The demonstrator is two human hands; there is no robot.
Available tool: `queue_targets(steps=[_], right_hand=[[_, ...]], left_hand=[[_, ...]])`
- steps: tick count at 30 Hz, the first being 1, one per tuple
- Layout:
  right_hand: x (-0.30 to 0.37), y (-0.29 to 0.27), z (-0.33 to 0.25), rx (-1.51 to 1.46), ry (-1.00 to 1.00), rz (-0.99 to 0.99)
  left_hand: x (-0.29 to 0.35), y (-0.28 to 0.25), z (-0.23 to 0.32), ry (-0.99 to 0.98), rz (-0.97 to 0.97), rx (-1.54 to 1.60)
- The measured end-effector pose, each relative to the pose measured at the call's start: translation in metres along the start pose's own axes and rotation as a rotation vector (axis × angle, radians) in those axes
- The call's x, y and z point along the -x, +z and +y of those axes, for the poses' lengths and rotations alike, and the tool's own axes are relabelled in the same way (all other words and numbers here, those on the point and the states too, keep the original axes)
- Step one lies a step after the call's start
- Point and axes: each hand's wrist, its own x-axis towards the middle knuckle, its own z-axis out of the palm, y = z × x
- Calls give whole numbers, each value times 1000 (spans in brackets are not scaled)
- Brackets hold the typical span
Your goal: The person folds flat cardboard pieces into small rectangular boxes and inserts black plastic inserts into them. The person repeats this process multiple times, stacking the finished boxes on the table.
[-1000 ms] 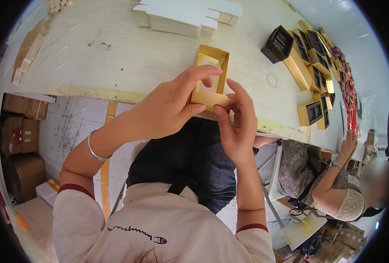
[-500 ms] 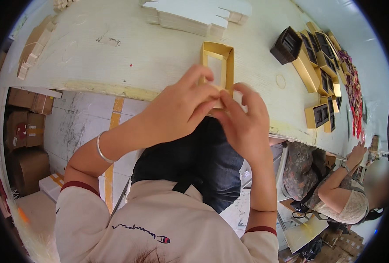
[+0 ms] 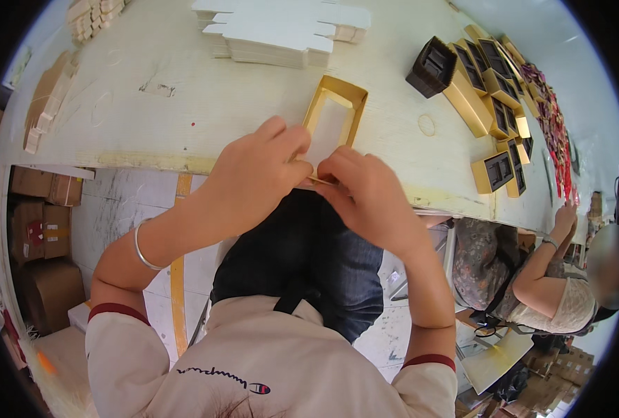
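A shallow gold cardboard box [image 3: 344,90] with a pale bottom lies at the table's near edge, its long side running away from me. My left hand [image 3: 261,164] grips its near left corner with bent fingers, thumb against the near end. On the other side of that end, my right hand [image 3: 365,195] pinches the near wall or flap between thumb and fingers. Both hands cover most of the near end, so its folds are hidden. A thin gold edge shows between the fingertips.
Beyond the box lies a stack of flat white card blanks [image 3: 268,38]. To the right are a stack of dark plastic trays [image 3: 431,67] and several gold boxes with black inserts [image 3: 494,172]. Red ribbon-like pieces [image 3: 550,118] lie farther right, near another person [image 3: 553,292]. Folded card [image 3: 48,101] lies left.
The box has turned slightly, its near end swinging left. My hands have shifted left and a little down along that end, and the right fingers have curled in closer.
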Motion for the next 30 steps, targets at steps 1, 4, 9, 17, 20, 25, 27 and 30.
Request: queue_targets(steps=[1, 4, 9, 17, 20, 25, 27, 30], right_hand=[[3, 2, 0, -51, -4, 27], [9, 4, -1, -98, -1, 45], [-4, -44, 32, -35, 57, 233], [-52, -56, 42, 117, 404, -400], [-57, -58, 48, -59, 517, -467], [-39, -43, 56, -27, 383, -268], [-34, -42, 57, -61, 393, -247], [-36, -56, 50, -114, 469, -259]], left_hand=[[3, 4, -3, 14, -18, 14], [0, -3, -15, 86, -150, 32], [-21, -27, -36, 182, -350, 205], [-12, -17, -24, 197, -198, 70], [-7, -13, -22, 33, -17, 80], [-1, -4, -28, -71, -17, 47], [0, -4, -29, -115, -66, 123], [-7, -12, -36, -150, -116, 273]])
